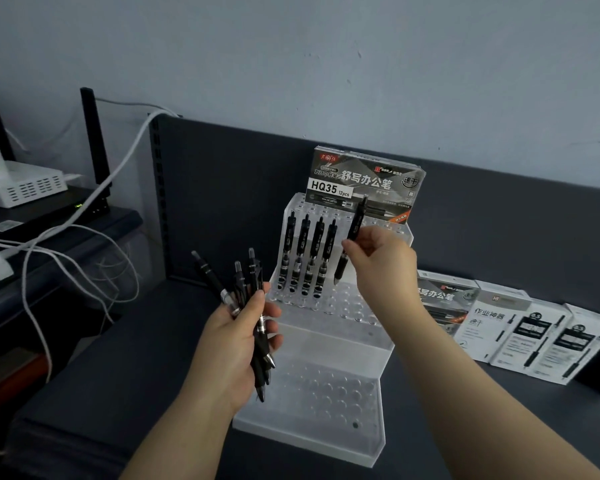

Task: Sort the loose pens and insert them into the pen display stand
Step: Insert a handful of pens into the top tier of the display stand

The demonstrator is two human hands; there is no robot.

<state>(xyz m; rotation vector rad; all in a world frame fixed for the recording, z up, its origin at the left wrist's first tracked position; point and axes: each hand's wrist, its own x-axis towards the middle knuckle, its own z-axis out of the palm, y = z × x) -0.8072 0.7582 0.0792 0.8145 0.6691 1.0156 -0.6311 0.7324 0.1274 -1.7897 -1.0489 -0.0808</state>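
A clear acrylic pen display stand (329, 344) with stepped tiers of holes sits on the dark shelf. Several black pens (307, 252) stand upright in the left holes of its upper tier. My left hand (238, 344) grips a bunch of loose black pens (246, 292), fanned out, in front of the stand's left side. My right hand (383, 261) pinches a single black pen (352, 237), held nearly upright with its tip down, just right of the standing pens and above the upper tier's holes.
A grey pen box labelled HQ35 (366, 183) stands behind the stand. More pen boxes (520, 332) lie at the right on the shelf. To the left are a black router (49, 209), a white device (21, 183) and trailing white cables (80, 258).
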